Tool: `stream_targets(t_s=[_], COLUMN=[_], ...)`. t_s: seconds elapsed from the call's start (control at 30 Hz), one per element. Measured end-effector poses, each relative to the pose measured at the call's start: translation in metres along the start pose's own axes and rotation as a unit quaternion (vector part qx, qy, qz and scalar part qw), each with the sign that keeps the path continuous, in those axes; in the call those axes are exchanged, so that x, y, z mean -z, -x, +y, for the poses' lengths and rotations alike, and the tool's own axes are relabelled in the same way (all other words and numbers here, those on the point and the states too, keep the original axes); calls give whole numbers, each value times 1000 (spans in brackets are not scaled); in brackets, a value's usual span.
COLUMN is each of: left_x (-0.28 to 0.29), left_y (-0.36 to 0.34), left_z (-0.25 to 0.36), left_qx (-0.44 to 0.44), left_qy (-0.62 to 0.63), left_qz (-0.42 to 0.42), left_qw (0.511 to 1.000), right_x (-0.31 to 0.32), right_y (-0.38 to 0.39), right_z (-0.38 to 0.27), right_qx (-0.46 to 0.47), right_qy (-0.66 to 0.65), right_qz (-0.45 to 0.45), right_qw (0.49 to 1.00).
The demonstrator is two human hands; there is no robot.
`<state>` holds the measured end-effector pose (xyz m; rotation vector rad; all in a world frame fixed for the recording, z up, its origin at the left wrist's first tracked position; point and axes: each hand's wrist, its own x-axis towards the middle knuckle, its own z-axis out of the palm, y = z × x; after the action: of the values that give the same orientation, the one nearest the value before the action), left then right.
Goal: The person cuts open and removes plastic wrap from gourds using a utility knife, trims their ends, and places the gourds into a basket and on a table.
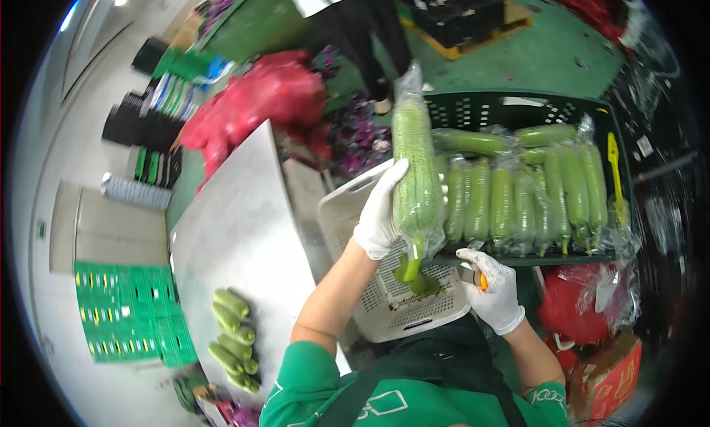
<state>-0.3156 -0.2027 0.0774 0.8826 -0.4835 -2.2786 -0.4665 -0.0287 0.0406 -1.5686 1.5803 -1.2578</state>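
My left hand (383,209), in a white glove, grips a long green gourd (416,168) wrapped in clear plastic. The gourd stands nearly upright in view, its bright stem end toward me. In my white-gloved right hand (497,294) is a small knife (483,282) with an orange handle, held just right of that stem. Below the gourd sits a white perforated basket (410,325) with green trimmings (420,283) in it. To the right, a dark green crate (529,261) holds several similar plastic-wrapped gourds (503,201), mostly side by side, some laid across the back.
A steel table (237,227) at left carries several short green gourds (235,342). Red sacks (259,98) lie beyond it, near purple leaves. Another person (362,28) stands ahead. A yellow strip (614,164) is at the crate's right side; a red bag (573,305) and carton (610,379) are nearer.
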Motion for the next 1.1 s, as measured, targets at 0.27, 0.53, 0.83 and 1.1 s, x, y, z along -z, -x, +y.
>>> stream_targets(t_s=[0.27,0.53,0.83,1.1], left_x=[135,202,232,262], left_y=[165,282,319,315], left_z=[11,5,-8,-49], left_qx=[-252,-313,-348,-290], left_qy=[33,116,148,194], left_qz=[183,275,316,333], left_qw=[950,902,870,876], right_x=[-108,-194,-248,-256], right_y=[21,36,42,-25], right_z=[-69,-123,-149,-152], right_qx=[173,276,303,6], right_qy=[192,285,255,52], right_qz=[-108,-225,-225,-206], right_qw=[960,890,890,977])
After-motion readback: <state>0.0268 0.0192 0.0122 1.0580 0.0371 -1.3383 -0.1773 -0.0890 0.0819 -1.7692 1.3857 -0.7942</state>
